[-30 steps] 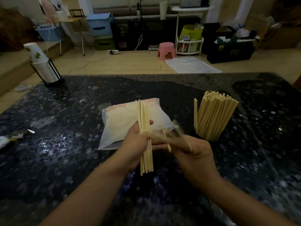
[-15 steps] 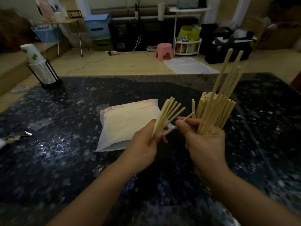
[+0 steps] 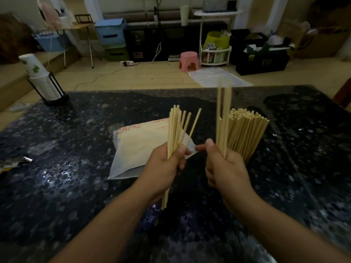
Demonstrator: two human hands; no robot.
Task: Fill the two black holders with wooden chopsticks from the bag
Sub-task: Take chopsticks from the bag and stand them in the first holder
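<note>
Right hand (image 3: 227,168) grasps upright chopsticks (image 3: 222,118) just left of the full holder's bundle (image 3: 247,133); left hand (image 3: 167,166) grasps the spare bunch (image 3: 176,128).

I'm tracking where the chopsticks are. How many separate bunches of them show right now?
3: one bunch gripped in the left hand, a smaller blurred bunch in the right hand, and a packed bunch behind it, its holder hidden. More may lie inside the bag.
</note>
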